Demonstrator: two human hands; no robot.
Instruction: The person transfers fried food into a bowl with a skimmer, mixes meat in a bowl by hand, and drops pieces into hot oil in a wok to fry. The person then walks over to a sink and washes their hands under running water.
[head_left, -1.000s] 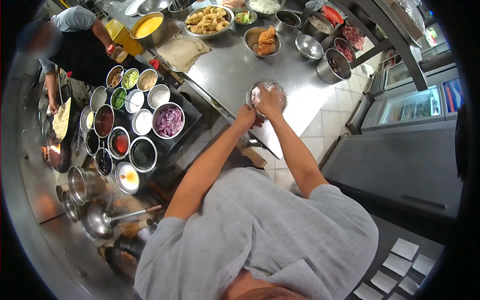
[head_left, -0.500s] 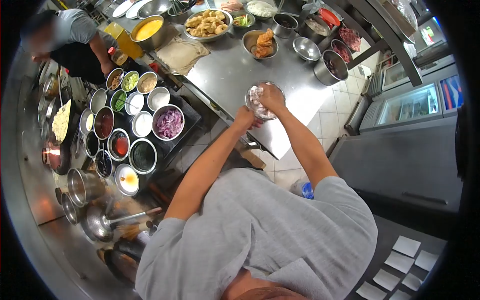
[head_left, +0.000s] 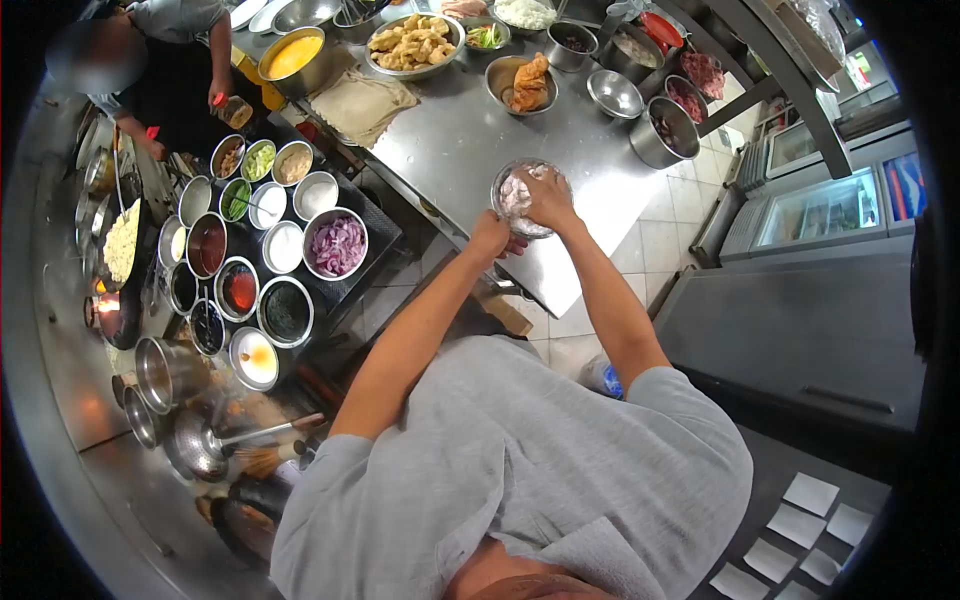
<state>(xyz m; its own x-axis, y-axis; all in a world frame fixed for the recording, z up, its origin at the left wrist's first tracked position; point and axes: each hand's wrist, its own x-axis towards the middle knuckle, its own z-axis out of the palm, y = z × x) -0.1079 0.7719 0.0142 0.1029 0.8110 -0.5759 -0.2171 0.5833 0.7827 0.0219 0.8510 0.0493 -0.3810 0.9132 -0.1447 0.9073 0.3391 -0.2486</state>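
A round metal bowl (head_left: 566, 184) of pale, pinkish-white food pieces (head_left: 514, 195) sits near the corner of the steel table. My left hand (head_left: 490, 236) grips the bowl's near-left rim, with the fingers curled round its side. Inside the bowl, my right hand (head_left: 550, 203) is closed on some of the pale pieces; its fingertips are partly sunk among them and hidden.
On the steel table (head_left: 440, 150) stand a bowl of orange-coated meat (head_left: 530, 85), an empty-looking metal bowl (head_left: 615, 94) and a bowl of fried pieces (head_left: 412, 45). Left are seasoning pots, including chopped onion (head_left: 336, 246). A co-worker (head_left: 170, 75) stands by a wok (head_left: 122, 250).
My right hand has shifted slightly within the bowl; the left keeps its place on the rim. The co-worker has turned towards the wok, now with a capped jar lifted in one hand.
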